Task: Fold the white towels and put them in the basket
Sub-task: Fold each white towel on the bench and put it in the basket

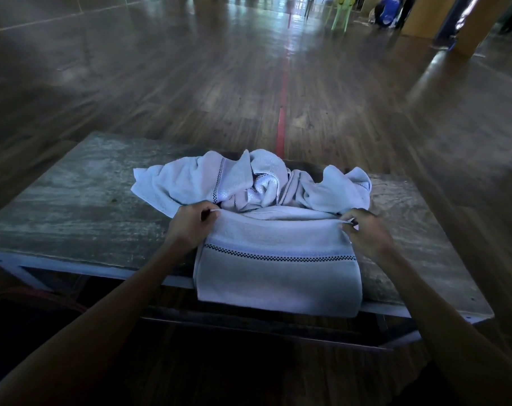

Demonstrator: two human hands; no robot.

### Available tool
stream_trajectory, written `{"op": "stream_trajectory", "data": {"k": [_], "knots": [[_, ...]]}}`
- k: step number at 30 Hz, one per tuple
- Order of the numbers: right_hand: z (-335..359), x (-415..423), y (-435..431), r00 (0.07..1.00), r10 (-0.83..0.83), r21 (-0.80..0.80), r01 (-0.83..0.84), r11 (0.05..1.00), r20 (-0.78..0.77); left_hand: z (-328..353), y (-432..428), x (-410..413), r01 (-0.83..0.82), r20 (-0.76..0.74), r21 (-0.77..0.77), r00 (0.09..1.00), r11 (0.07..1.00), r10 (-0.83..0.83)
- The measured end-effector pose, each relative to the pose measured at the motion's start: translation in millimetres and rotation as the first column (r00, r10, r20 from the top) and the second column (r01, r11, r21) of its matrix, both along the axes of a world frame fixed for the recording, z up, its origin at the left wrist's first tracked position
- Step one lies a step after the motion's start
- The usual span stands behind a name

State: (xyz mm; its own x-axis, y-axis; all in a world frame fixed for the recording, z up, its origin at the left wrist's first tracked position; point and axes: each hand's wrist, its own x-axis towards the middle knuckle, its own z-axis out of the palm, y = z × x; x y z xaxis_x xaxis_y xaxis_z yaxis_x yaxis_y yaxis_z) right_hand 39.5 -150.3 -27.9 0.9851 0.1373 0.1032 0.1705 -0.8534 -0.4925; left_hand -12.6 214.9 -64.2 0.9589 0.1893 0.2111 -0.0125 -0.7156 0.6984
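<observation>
A white towel (278,276) with a dark checked stripe lies flat at the table's near edge, its lower part hanging over the front. My left hand (190,224) pinches its far left corner. My right hand (366,230) pinches its far right corner. Behind it a crumpled heap of white towels (249,183) with the same checked trim sits in the middle of the table. No basket shows in this view.
The worn grey table (73,206) has a pale metal frame along its front. Beyond it stretches a wooden floor with a red line (282,112). A dark reddish object (29,300) sits low at the left. Far off stand a green chair (341,16) and a person.
</observation>
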Motion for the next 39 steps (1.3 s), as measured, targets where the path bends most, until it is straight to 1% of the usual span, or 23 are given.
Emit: {"op": "stream_trajectory", "data": {"k": [3, 6, 9, 12, 14, 17, 21, 23, 25, 27, 30, 33, 36, 39], "knots": [[-4.9, 1.0, 2.3, 1.0, -0.014, 0.017, 0.015, 1.0, -0.012, -1.7, 2.2, 4.5, 0.014, -0.044, 0.047, 0.999, 0.999, -0.012], [-8.5, 5.9, 4.5, 0.999, 0.014, 0.018, -0.013, 1.0, -0.034, -1.9, 2.8, 6.2, 0.038, -0.062, 0.11, 0.998, 0.993, -0.032], [-9.9, 9.5, 5.0, 0.998, 0.036, 0.024, -0.035, 0.999, -0.048, 0.1, 3.8, 8.8, 0.072, -0.065, 0.101, 0.996, 0.992, -0.066], [-7.3, 9.8, 3.0, 0.999, 0.027, 0.102, -0.022, 0.995, -0.042, 2.8, 4.7, 8.4, 0.116, -0.056, 0.117, 0.992, 0.986, -0.11], [-6.4, 10.6, 0.7, 0.999, 0.025, 0.145, -0.019, 0.989, -0.039, 5.3, 5.4, 6.8, 0.129, -0.034, 0.093, 0.991, 0.987, -0.126], [-6.2, 9.8, -3.0, 0.998, 0.035, 0.164, -0.026, 0.986, -0.052, 8.8, 8.0, 5.7, 0.111, -0.033, 0.035, 0.993, 0.993, -0.109], [-2.4, 7.2, -5.0, 0.996, 0.052, 0.189, -0.037, 0.981, -0.077, 11.2, 8.7, 4.7, 0.071, -0.027, 0.024, 0.997, 0.997, -0.07], [-0.9, 7.8, -7.3, 0.993, 0.051, 0.188, -0.03, 0.982, -0.108, 10.5, 7.5, 5.0, 0.075, -0.057, 0.014, 0.996, 0.997, -0.074], [1.0, 8.1, -9.2, 0.987, 0.068, 0.173, -0.042, 0.984, -0.148, 8.4, 8.9, 6.8, 0.094, -0.111, 0.043, 0.99, 0.995, -0.089], [1.5, 8.1, -10.1, 0.977, 0.092, 0.151, -0.063, 0.986, -0.194, 6.2, 11.0, 8.0, 0.132, -0.145, 0.112, 0.983, 0.985, -0.116], [2.0, 5.2, -8.7, 0.967, 0.126, 0.139, -0.097, 0.985, -0.221, 2.7, 12.4, 9.4, 0.196, -0.132, 0.174, 0.976, 0.965, -0.174], [2.9, 4.6, -8.0, 0.965, 0.137, 0.139, -0.108, 0.984, -0.225, -0.1, 13.0, 13.3, 0.21, -0.141, 0.194, 0.973, 0.958, -0.184], [2.2, 6.3, -9.5, 0.965, 0.132, 0.147, -0.1, 0.984, -0.229, -0.2, 12.4, 15.8, 0.199, -0.141, 0.151, 0.974, 0.968, -0.178], [1.7, 6.2, -13.7, 0.961, 0.141, 0.194, -0.095, 0.976, -0.238, 0.5, 12.7, 15.0, 0.214, -0.136, 0.106, 0.97, 0.971, -0.2]]}}
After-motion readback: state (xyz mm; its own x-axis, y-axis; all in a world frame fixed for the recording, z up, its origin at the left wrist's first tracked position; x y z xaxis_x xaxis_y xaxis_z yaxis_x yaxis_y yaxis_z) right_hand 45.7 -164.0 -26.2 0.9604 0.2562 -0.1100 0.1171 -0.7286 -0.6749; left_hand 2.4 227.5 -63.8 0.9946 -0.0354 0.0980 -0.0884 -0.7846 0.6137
